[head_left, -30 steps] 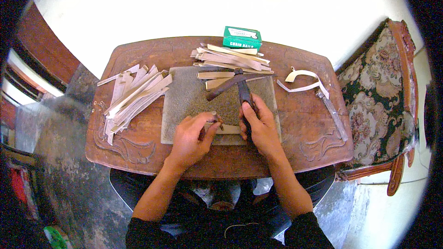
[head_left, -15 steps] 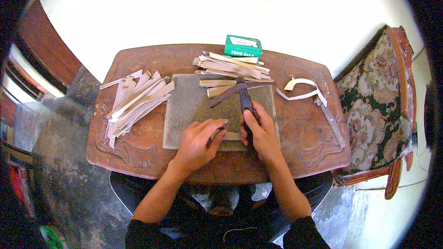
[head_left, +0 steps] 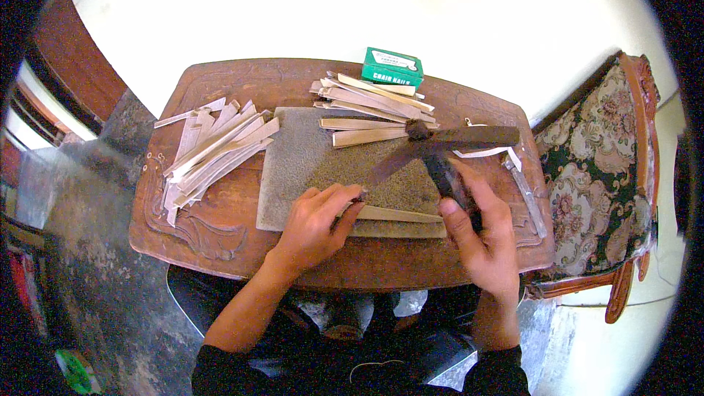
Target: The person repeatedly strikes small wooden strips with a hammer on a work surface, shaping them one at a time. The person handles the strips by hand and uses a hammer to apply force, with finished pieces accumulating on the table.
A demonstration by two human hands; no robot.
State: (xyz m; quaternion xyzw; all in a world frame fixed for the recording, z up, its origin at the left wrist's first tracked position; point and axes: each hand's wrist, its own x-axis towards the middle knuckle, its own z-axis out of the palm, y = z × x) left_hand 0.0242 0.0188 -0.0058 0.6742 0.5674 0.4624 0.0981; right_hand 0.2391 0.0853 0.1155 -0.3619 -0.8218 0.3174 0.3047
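My right hand (head_left: 480,238) is wrapped round the dark handle of a hammer (head_left: 446,183). The hammer's long dark head is blurred, raised over the right side of a grey slab (head_left: 308,165). Near the slab's front edge lies a thin pale wooden strip (head_left: 400,215). Its left end is pinched between the thumb and fingers of my left hand (head_left: 315,224), which hide that end. Something small and dark shows at those fingertips, too small to name. Two more strips (head_left: 370,136) rest on the slab's far edge, partly behind the hammer.
A pile of strips (head_left: 220,150) lies left on the carved wooden table (head_left: 198,246), another pile (head_left: 374,99) at the back beside a green box (head_left: 392,67). A knife-like tool (head_left: 526,202) and a curled pale strip (head_left: 484,152) lie right. A flowered chair (head_left: 598,176) stands beside the table.
My right hand has moved right and up with the hammer, whose head has swung round. More of the strip under my left hand now shows. My left hand keeps nearly the same place.
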